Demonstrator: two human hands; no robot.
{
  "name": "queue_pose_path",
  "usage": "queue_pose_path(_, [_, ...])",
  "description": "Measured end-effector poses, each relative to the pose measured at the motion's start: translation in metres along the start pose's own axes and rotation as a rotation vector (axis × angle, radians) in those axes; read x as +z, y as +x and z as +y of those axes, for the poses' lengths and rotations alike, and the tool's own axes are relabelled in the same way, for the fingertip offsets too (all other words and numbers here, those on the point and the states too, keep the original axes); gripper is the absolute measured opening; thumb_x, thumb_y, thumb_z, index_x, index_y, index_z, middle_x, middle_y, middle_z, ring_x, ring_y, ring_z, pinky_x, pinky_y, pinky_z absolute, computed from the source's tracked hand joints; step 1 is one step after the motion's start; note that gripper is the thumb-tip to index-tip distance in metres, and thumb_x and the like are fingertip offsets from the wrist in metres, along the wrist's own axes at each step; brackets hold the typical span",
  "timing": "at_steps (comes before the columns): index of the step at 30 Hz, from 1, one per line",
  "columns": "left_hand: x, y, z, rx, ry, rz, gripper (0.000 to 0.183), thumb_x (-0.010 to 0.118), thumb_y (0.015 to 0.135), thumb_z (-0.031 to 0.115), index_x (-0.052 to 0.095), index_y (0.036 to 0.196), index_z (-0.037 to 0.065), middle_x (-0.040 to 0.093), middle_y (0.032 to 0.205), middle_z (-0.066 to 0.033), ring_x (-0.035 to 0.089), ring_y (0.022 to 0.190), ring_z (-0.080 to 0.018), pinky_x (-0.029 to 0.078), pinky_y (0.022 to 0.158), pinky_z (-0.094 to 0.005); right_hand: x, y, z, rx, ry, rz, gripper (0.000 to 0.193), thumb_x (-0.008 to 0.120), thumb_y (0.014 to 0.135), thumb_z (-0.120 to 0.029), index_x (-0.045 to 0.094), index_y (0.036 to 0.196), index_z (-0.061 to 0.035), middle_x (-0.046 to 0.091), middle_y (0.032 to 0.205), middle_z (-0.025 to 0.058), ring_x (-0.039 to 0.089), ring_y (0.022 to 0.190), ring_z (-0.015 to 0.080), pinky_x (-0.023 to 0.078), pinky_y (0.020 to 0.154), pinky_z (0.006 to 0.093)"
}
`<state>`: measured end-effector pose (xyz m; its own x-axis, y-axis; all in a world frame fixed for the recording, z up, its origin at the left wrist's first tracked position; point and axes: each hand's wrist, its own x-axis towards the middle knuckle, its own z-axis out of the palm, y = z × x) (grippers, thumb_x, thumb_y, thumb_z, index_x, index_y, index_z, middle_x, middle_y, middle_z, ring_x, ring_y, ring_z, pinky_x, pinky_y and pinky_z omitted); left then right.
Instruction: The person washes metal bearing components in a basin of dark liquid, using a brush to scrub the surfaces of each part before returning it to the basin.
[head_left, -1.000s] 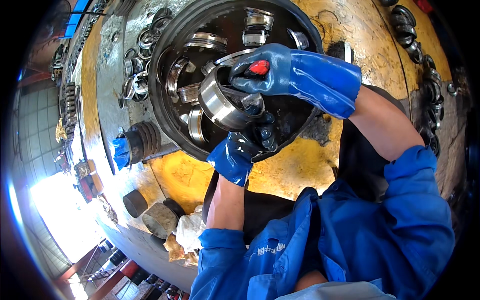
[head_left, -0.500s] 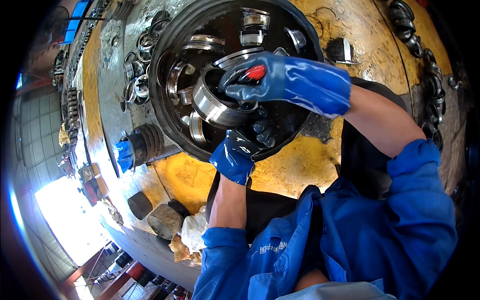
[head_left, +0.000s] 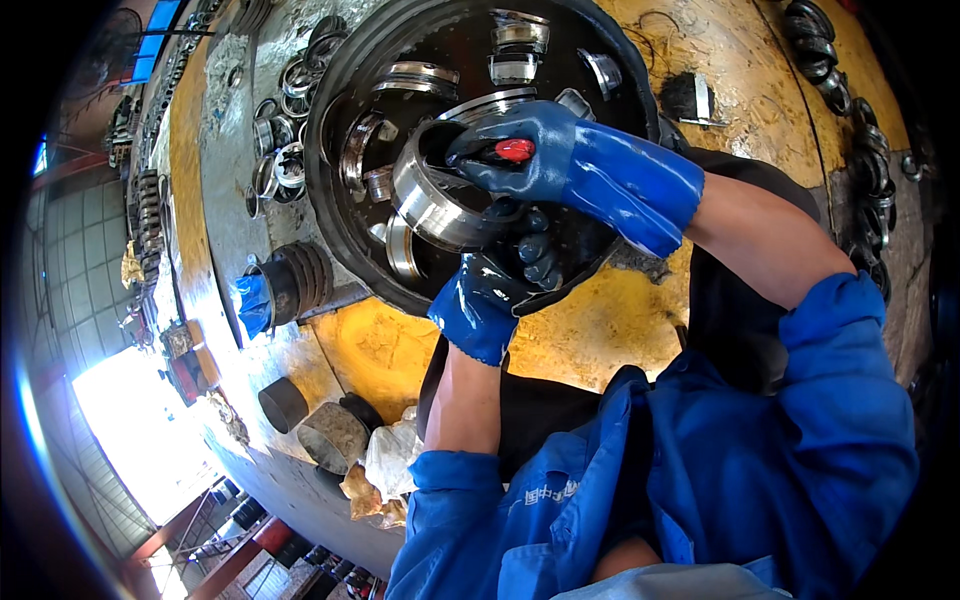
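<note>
A wide, shiny metal ring [head_left: 440,212] is tilted over a round black tub [head_left: 322,180] of dark liquid. My left hand [head_left: 492,285], in a blue rubber glove, grips the ring at its lower right edge, fingers curled beneath. My right hand [head_left: 540,140], in a matching wet glove, is closed around a tool with a red handle [head_left: 515,150] at the ring's opening. The tool's working end is hidden by the ring and glove. Other metal rings [head_left: 418,78] lie in the tub around the held one.
Several loose rings [head_left: 290,165] lie left of the tub. A ribbed dark cylinder [head_left: 298,283] with blue plastic stands at lower left, near a short dark tube [head_left: 283,405]. Black rings [head_left: 872,165] line the far right. A dark block [head_left: 690,100] sits right of the tub.
The whole view has shifted slightly to the right. My right wrist has tilted a little lower at the cuff. Both hands keep their hold on the ring and the red-handled tool.
</note>
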<state>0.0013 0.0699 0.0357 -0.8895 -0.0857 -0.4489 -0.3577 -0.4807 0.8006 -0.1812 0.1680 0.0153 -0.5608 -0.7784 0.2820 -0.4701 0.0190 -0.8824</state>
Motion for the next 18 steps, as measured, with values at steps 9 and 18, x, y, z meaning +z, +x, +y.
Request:
queue_pose_path(9, [-0.033,-0.004,-0.020,0.113,0.696,0.149,0.033,0.065,0.093,0.018,0.062,0.124,0.004,0.068,0.108,-0.0088,0.064,0.096,-0.0222,0.049,0.082,-0.0324,-0.006,-0.001,-0.019,0.269,0.084,-0.030,0.028,0.075,0.091,-0.021,0.074,0.117,-0.0112,0.077,0.103,0.0110,0.075,0.091,0.0215,0.061,0.086,0.0328])
queue_pose_path(18, [-0.007,0.008,0.002,-0.135,-0.782,-0.105,0.021,0.045,0.104,0.019,0.053,0.113,0.002,0.045,0.086,-0.0010,0.044,0.076,-0.0142,0.038,0.069,-0.0304,-0.019,0.006,-0.010,0.374,-0.036,0.007,0.035,0.069,0.094,-0.042,0.072,0.121,-0.0203,0.076,0.105,0.0054,0.073,0.096,0.0248,0.058,0.095,0.0354])
